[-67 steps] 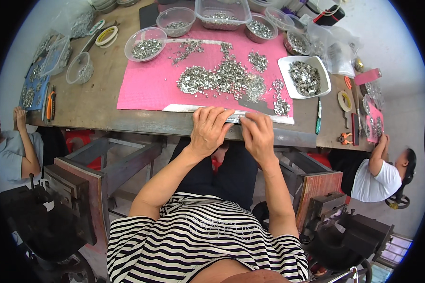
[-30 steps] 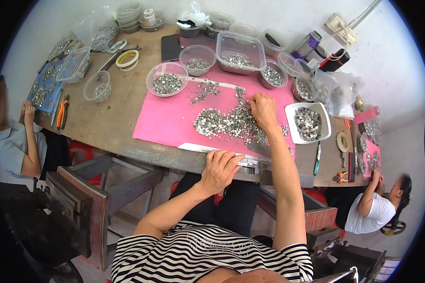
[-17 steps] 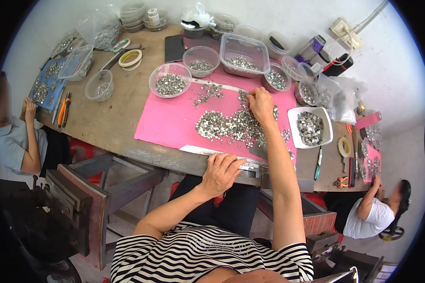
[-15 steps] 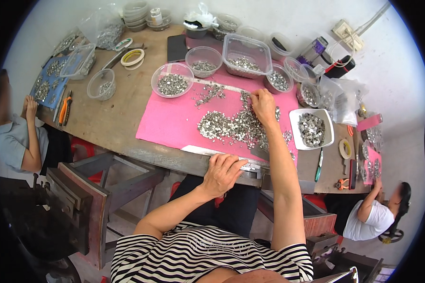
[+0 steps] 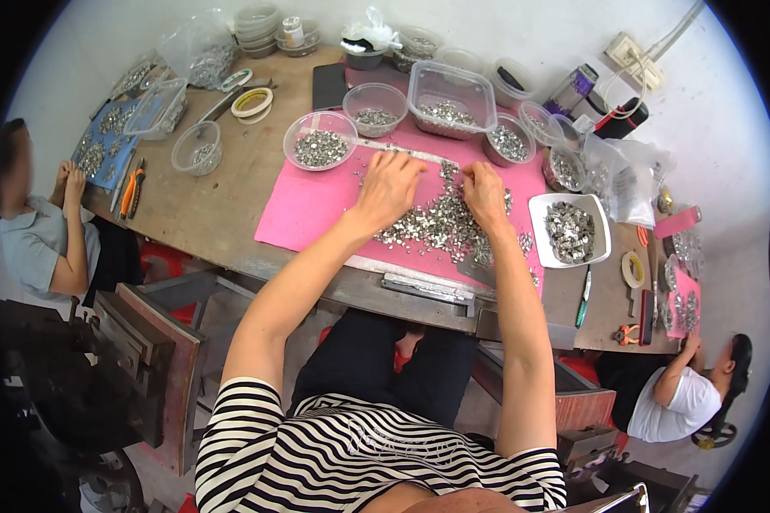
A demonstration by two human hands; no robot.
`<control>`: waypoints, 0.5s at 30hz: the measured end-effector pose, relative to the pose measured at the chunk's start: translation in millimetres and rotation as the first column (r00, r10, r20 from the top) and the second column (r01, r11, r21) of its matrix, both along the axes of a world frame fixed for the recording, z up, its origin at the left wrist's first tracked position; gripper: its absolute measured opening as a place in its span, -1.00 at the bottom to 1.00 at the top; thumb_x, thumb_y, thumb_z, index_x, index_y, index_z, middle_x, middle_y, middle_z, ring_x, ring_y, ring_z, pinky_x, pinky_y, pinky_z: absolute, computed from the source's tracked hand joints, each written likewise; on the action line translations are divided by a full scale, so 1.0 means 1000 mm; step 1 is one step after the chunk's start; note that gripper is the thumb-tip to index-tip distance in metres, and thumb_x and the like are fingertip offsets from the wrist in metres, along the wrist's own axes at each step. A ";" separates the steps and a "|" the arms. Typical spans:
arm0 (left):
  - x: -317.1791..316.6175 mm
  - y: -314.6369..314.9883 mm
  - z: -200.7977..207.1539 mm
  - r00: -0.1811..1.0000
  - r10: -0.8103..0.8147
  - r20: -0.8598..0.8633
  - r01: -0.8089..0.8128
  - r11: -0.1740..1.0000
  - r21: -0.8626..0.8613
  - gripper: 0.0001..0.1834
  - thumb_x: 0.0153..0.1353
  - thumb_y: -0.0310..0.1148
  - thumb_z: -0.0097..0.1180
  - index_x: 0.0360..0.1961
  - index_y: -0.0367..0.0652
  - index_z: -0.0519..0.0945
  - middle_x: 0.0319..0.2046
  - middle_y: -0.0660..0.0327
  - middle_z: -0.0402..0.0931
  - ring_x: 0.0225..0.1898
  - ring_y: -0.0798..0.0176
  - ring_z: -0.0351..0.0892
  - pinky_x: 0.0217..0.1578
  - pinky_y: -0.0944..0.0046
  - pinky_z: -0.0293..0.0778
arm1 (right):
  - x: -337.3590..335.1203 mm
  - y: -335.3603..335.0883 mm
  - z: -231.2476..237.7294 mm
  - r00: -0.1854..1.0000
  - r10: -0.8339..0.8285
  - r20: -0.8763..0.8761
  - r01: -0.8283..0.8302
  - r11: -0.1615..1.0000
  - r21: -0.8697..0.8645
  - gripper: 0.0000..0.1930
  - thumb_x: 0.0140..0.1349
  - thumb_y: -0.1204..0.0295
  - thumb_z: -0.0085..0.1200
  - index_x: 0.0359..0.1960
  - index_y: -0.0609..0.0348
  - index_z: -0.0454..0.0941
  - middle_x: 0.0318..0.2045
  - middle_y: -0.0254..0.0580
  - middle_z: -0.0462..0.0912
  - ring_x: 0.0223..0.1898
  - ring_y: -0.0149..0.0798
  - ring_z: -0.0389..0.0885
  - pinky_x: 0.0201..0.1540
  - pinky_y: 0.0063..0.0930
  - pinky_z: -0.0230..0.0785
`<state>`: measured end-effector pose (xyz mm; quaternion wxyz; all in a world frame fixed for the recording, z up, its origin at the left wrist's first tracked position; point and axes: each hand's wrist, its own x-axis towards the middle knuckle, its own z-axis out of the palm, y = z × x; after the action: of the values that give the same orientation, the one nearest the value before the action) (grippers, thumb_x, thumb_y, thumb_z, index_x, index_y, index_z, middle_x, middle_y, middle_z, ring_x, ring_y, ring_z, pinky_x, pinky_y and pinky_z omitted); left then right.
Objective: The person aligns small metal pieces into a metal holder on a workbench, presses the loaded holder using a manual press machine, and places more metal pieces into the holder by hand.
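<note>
My left hand [image 5: 391,186] is over the pink mat [image 5: 287,209], above the smaller scatter of metal bits, its curled fingers pointing right. My right hand [image 5: 486,195] is at the right side of the large heap of small silvery metal pieces [image 5: 441,224], fingers bent down and drawn together among the pieces. Whatever either hand's fingertips hold is too small or hidden to make out. A narrow strip of pieces [image 5: 448,171] runs up between the two hands. Beside my right hand stands a white square dish [image 5: 606,224] with larger silvery pieces.
Clear tubs of metal bits, among them a round tub [image 5: 321,148] and a rectangular tub [image 5: 451,98], line the mat's far edge. A metal bar [image 5: 428,287] lies at the table's front edge. A green knife [image 5: 583,297] lies right. Co-workers sit at both ends, one in a grey-blue shirt [image 5: 38,244].
My left hand has left the metal bar at the front edge and reached forward over the mat. My right hand stays by the heap, slightly lower. The view has shifted a little.
</note>
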<state>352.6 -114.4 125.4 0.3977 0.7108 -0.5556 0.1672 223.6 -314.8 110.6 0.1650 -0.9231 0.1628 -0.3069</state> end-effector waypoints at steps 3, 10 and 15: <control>0.018 -0.021 -0.012 0.996 0.059 0.066 -0.066 0.992 0.111 -0.83 0.18 -0.42 0.29 -0.19 -0.16 0.70 -0.24 0.08 0.56 -0.08 0.02 0.51 0.07 0.01 0.33 | -0.004 0.004 0.003 1.000 -0.006 0.016 0.006 1.000 0.031 -0.91 0.22 0.59 0.11 -0.25 0.29 0.59 -0.28 0.13 0.63 -0.16 0.20 0.62 -0.08 0.02 0.47; 0.028 -0.022 -0.019 0.994 0.049 0.097 -0.056 0.996 0.069 -0.89 0.19 -0.33 0.31 -0.33 -0.12 0.69 -0.31 0.19 0.55 -0.13 0.07 0.54 0.04 0.02 0.33 | -0.071 0.057 0.061 0.996 0.088 0.015 -0.089 0.981 0.174 -0.88 0.26 0.59 0.12 -0.22 0.27 0.68 -0.34 0.03 0.63 -0.26 0.08 0.64 -0.18 -0.16 0.46; -0.017 0.025 0.023 0.956 -0.220 -0.195 0.245 0.963 0.115 -0.92 0.19 -0.36 0.29 -0.39 -0.10 0.65 -0.35 0.21 0.53 -0.19 0.08 0.50 0.00 0.07 0.29 | -0.147 0.108 0.066 0.998 0.065 0.021 -0.069 0.933 0.354 -0.89 0.24 0.63 0.23 -0.21 0.26 0.70 -0.33 -0.08 0.68 -0.33 -0.16 0.69 -0.25 -0.35 0.50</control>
<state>335.4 -89.6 148.1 0.4133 0.6783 -0.6073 0.0155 76.2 -206.6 177.0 0.3396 -0.8819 0.1831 -0.2710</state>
